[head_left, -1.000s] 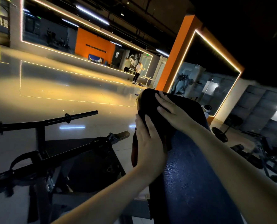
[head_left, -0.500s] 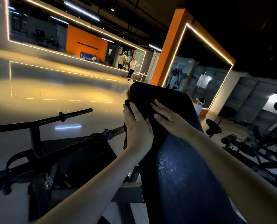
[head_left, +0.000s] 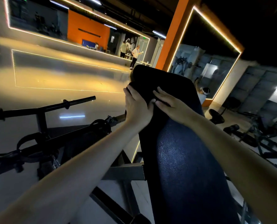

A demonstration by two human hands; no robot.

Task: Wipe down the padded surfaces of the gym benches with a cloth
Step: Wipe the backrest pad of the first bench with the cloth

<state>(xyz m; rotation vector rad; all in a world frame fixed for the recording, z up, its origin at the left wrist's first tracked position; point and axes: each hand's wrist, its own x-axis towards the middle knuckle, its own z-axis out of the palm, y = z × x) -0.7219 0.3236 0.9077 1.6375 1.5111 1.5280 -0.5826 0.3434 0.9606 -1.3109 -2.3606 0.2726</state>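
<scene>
Up near the top of the bench pad (head_left: 183,159), a dark cloth (head_left: 145,89) lies under both hands. The left hand (head_left: 137,109) is flat with its fingers together, and the right hand (head_left: 171,104) is flat with its fingers slightly spread. Lettering on the orange wall (head_left: 89,25) is too small to read.

The cloth (head_left: 143,94) is dark, nearly black. It lies spread over the upper part of the bench pad (head_left: 183,167), under the flat fingers of the right hand (head_left: 171,107) and against the left hand (head_left: 137,109) at the pad's left edge. Its lower border cannot be told from the pad. The pad is long, dark blue, pebble-textured and glossy, tilted upward, reaching from below both wrists to beyond the fingertips.
</scene>
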